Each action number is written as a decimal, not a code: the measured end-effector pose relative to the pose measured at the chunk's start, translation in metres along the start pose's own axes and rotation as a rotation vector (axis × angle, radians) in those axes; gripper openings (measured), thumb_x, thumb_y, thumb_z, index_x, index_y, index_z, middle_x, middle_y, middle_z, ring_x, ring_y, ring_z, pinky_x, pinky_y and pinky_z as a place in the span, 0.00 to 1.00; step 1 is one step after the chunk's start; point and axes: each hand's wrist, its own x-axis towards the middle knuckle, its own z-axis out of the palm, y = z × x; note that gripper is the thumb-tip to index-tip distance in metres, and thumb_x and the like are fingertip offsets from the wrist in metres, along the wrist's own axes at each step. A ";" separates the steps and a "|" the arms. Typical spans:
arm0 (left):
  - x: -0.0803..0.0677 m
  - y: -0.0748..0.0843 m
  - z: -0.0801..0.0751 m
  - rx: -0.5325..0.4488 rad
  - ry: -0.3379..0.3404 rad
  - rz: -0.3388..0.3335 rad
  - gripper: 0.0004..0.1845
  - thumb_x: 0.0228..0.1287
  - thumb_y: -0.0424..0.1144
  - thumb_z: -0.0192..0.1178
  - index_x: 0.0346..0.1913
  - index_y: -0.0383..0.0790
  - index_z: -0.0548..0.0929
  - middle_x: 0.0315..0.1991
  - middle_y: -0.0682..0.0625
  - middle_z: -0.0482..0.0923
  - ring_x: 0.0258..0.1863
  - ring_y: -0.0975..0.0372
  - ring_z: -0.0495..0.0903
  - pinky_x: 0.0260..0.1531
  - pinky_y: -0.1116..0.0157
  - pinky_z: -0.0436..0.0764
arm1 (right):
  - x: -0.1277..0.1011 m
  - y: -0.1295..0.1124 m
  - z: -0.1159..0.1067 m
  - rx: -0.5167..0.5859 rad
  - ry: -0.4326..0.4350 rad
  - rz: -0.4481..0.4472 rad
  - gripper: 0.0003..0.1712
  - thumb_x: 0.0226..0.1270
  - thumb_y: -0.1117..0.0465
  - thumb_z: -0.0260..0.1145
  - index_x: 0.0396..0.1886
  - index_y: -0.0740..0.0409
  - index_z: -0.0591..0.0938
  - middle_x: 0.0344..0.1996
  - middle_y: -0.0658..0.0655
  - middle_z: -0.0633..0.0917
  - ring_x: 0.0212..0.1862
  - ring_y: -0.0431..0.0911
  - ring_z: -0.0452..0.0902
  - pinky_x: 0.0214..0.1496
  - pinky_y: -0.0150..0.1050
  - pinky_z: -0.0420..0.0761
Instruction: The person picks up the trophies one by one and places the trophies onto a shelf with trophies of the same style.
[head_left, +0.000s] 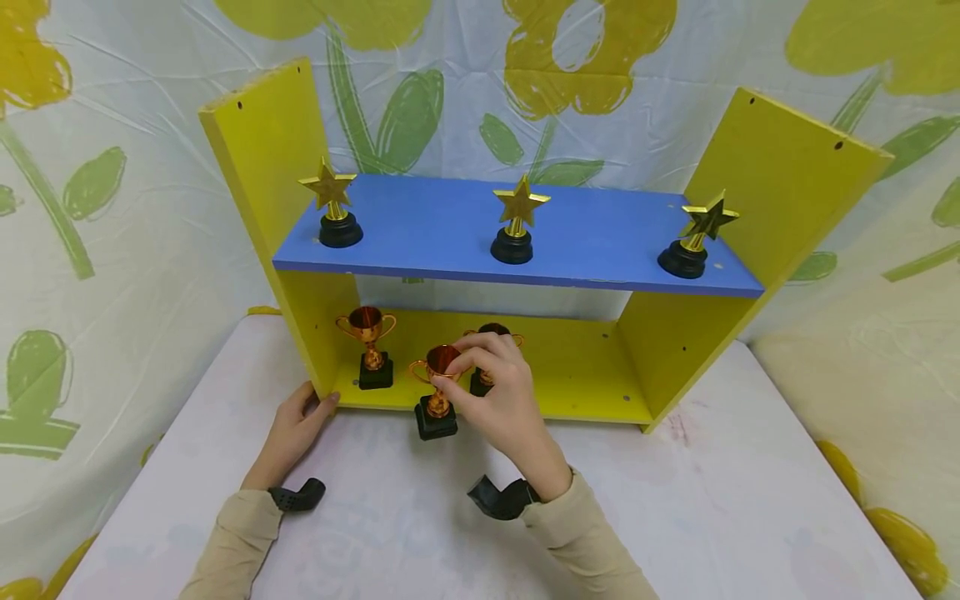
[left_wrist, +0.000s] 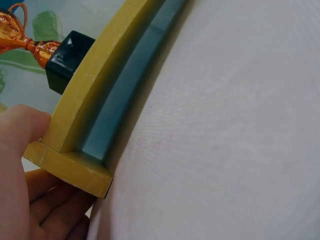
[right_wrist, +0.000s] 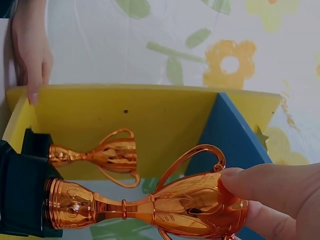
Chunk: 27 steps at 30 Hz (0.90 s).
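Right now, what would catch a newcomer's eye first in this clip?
Most likely the yellow shelf unit on the white table, its blue shelf carrying three gold star trophies in a row. Below, the right hand pinches the rim of a copper cup trophy at the bottom board's front edge, while the left hand rests against the unit's left corner.

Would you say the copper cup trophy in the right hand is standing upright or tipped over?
Upright: the trophy has its black base down on the table at the shelf's front edge, with the right hand pinching its cup rim.
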 end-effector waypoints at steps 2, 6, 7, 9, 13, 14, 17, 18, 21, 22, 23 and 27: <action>0.000 0.000 0.000 0.001 -0.002 -0.006 0.29 0.74 0.52 0.55 0.67 0.37 0.71 0.65 0.38 0.72 0.66 0.46 0.68 0.66 0.43 0.65 | 0.000 0.000 -0.001 -0.001 -0.002 0.005 0.09 0.54 0.62 0.79 0.26 0.52 0.84 0.47 0.54 0.83 0.52 0.48 0.72 0.52 0.48 0.73; 0.000 -0.001 0.000 0.000 -0.003 -0.010 0.29 0.74 0.52 0.55 0.68 0.37 0.71 0.65 0.38 0.72 0.67 0.46 0.68 0.66 0.43 0.64 | 0.001 0.001 -0.004 0.001 0.004 0.012 0.09 0.54 0.62 0.79 0.26 0.53 0.84 0.47 0.55 0.83 0.52 0.49 0.72 0.52 0.49 0.74; 0.000 -0.001 0.000 -0.001 -0.004 -0.010 0.29 0.74 0.52 0.55 0.68 0.37 0.71 0.65 0.38 0.72 0.67 0.46 0.68 0.66 0.43 0.64 | 0.001 0.001 -0.004 0.003 0.005 0.016 0.09 0.54 0.63 0.79 0.26 0.53 0.84 0.47 0.55 0.83 0.52 0.49 0.72 0.52 0.49 0.74; 0.000 -0.002 0.001 -0.004 -0.006 -0.010 0.29 0.74 0.52 0.55 0.68 0.37 0.71 0.65 0.39 0.72 0.67 0.46 0.68 0.66 0.43 0.64 | 0.001 0.002 -0.005 0.004 0.007 0.025 0.09 0.54 0.62 0.79 0.26 0.53 0.84 0.47 0.55 0.83 0.52 0.49 0.73 0.51 0.49 0.74; 0.000 -0.002 0.001 -0.011 -0.012 -0.016 0.29 0.74 0.53 0.55 0.69 0.38 0.70 0.66 0.39 0.72 0.67 0.46 0.67 0.66 0.43 0.64 | 0.001 0.003 -0.007 0.001 0.005 0.047 0.09 0.54 0.62 0.79 0.26 0.53 0.84 0.47 0.55 0.83 0.51 0.48 0.73 0.51 0.48 0.75; 0.001 -0.002 0.001 -0.012 -0.013 -0.018 0.29 0.74 0.53 0.55 0.69 0.38 0.70 0.66 0.39 0.71 0.68 0.46 0.67 0.66 0.43 0.64 | 0.001 0.003 -0.008 -0.001 0.005 0.048 0.09 0.54 0.62 0.79 0.26 0.53 0.84 0.48 0.55 0.83 0.51 0.48 0.73 0.51 0.47 0.75; 0.001 -0.002 0.001 -0.018 -0.013 -0.018 0.29 0.74 0.53 0.55 0.69 0.38 0.70 0.66 0.39 0.71 0.68 0.47 0.67 0.66 0.43 0.64 | 0.002 0.003 -0.008 -0.007 0.006 0.051 0.09 0.54 0.62 0.79 0.25 0.53 0.84 0.47 0.55 0.83 0.51 0.48 0.73 0.50 0.47 0.75; 0.001 -0.002 0.000 -0.020 -0.012 -0.016 0.29 0.74 0.53 0.55 0.69 0.38 0.70 0.66 0.39 0.72 0.67 0.47 0.67 0.66 0.43 0.64 | 0.002 0.003 -0.009 -0.009 0.008 0.050 0.09 0.54 0.61 0.79 0.25 0.53 0.84 0.47 0.55 0.84 0.51 0.48 0.73 0.50 0.47 0.75; 0.001 -0.001 0.000 -0.027 -0.011 -0.007 0.28 0.74 0.52 0.55 0.68 0.38 0.70 0.65 0.39 0.72 0.67 0.47 0.68 0.66 0.43 0.64 | 0.003 0.003 -0.010 -0.016 0.012 0.058 0.09 0.54 0.61 0.79 0.25 0.53 0.84 0.47 0.54 0.84 0.50 0.48 0.73 0.49 0.47 0.75; 0.001 -0.001 0.000 -0.027 -0.010 -0.006 0.28 0.74 0.52 0.55 0.68 0.38 0.71 0.65 0.39 0.72 0.67 0.47 0.68 0.66 0.43 0.65 | 0.003 0.003 -0.010 -0.019 0.013 0.062 0.09 0.54 0.61 0.79 0.25 0.53 0.84 0.47 0.54 0.84 0.51 0.48 0.73 0.49 0.47 0.75; 0.001 -0.001 0.000 -0.027 -0.010 -0.004 0.28 0.74 0.52 0.55 0.68 0.37 0.71 0.65 0.39 0.72 0.67 0.48 0.68 0.66 0.44 0.65 | 0.003 0.003 -0.011 -0.023 0.012 0.067 0.09 0.54 0.61 0.79 0.25 0.53 0.84 0.47 0.54 0.84 0.51 0.48 0.73 0.49 0.47 0.75; 0.001 0.000 0.000 -0.027 -0.009 -0.003 0.28 0.74 0.52 0.55 0.68 0.37 0.70 0.65 0.39 0.72 0.66 0.48 0.68 0.66 0.44 0.65 | 0.003 0.003 -0.012 -0.032 0.008 0.083 0.09 0.54 0.61 0.79 0.25 0.53 0.84 0.47 0.53 0.84 0.51 0.48 0.73 0.50 0.47 0.75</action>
